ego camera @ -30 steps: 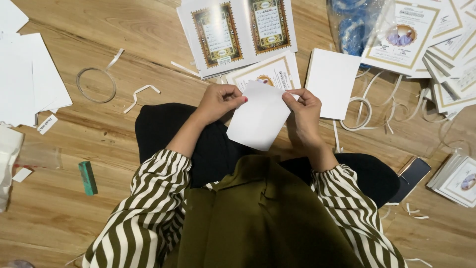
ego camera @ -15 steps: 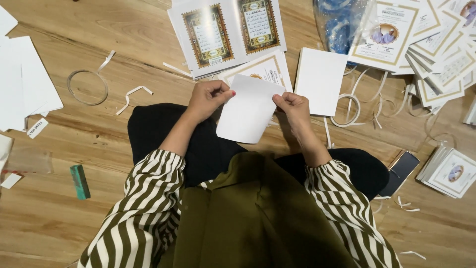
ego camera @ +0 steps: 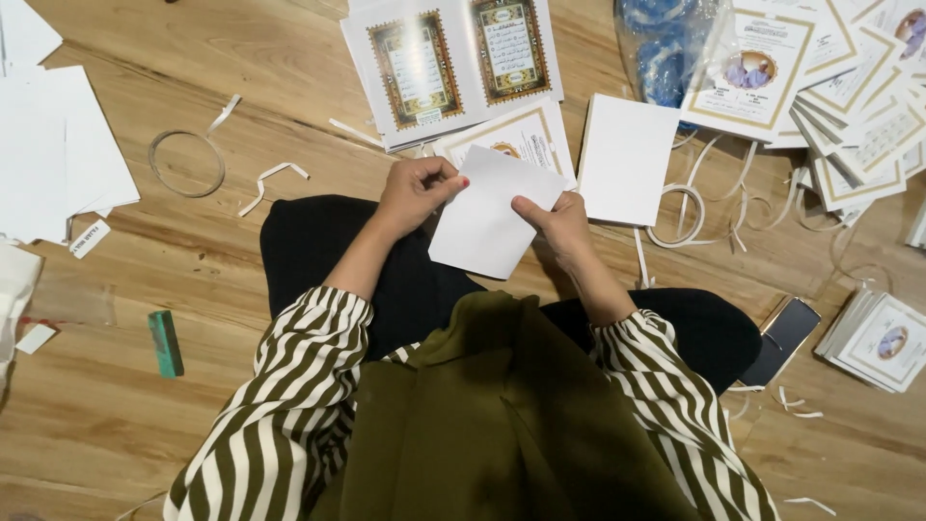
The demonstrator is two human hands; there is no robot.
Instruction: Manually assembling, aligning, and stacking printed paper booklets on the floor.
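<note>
I hold a blank white card over my lap with both hands. My left hand pinches its upper left edge. My right hand grips its right side, thumb on top. Just beyond the card lies a printed card with a gold ornamental border, partly hidden by the white card. Another blank white card lies flat on the wooden floor to the right of my hands.
An open printed sheet with two framed panels lies ahead. Stacks of printed cards and a blue plastic bag sit at top right; white paper strips curl nearby. White sheets, a tape ring, a green eraser-like block left; phone right.
The white card has shifted slightly lower and left over my lap, and my hands have adjusted their grip on it.
</note>
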